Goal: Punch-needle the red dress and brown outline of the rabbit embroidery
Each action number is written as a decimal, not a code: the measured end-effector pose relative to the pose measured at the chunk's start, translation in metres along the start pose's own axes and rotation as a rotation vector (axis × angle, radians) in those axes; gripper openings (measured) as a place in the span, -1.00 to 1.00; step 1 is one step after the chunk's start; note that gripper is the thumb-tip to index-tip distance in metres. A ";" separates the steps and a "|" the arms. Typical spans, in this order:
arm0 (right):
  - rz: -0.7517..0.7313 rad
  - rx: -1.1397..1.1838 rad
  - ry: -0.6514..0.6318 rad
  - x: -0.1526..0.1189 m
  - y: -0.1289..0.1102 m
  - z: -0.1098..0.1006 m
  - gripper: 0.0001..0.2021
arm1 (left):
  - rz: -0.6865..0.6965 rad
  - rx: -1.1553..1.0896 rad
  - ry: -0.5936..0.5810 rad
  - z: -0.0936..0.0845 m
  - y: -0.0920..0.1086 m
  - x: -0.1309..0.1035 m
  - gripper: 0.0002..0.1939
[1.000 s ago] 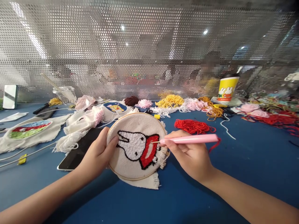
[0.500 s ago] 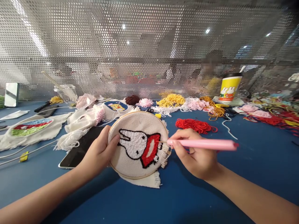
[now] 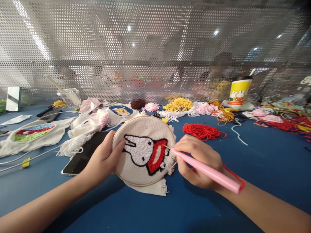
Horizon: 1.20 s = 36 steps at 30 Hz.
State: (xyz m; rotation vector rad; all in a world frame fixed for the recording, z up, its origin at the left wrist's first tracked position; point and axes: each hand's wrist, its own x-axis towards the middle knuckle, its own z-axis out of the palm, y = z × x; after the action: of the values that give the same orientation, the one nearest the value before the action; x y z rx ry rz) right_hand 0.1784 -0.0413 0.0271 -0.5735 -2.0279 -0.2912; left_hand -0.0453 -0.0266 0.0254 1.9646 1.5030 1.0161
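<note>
Gripping hoop (image 3: 139, 185) by its left edge in left hand (image 3: 108, 155), above bench (image 3: 150, 215). Pinching pen (image 3: 206, 170) in right hand (image 3: 204, 153), just right of hoop, nearer red patch (image 3: 162, 156). Pointing pen's long axis up-left, with needle (image 3: 167, 147) at patch's upper end; can't tell whether touching.

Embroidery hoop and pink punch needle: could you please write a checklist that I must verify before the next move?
1. Left hand gripping the embroidery hoop at its edge: ok.
2. Right hand holding the pink punch needle: ok.
3. Needle tip at the red part of the design: ok.
4. Needle tip piercing the fabric: cannot tell.
5. Red yarn showing at the handle's rear end: ok.
6. Red skein apart from the embroidery hoop: ok.
</note>
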 end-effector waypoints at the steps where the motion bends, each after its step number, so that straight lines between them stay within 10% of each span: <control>1: -0.009 -0.004 -0.011 0.000 0.000 0.000 -0.85 | 0.004 -0.006 0.000 0.000 0.000 0.000 -0.79; 36: -0.035 -0.144 -0.107 -0.003 0.001 0.006 -0.89 | 0.144 0.046 -0.026 -0.004 0.013 -0.009 -0.86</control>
State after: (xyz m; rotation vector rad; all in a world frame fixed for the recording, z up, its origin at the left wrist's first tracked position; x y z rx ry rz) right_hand 0.1753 -0.0382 0.0216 -0.6551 -2.1338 -0.4379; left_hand -0.0422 -0.0388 0.0351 2.1358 1.3995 1.0190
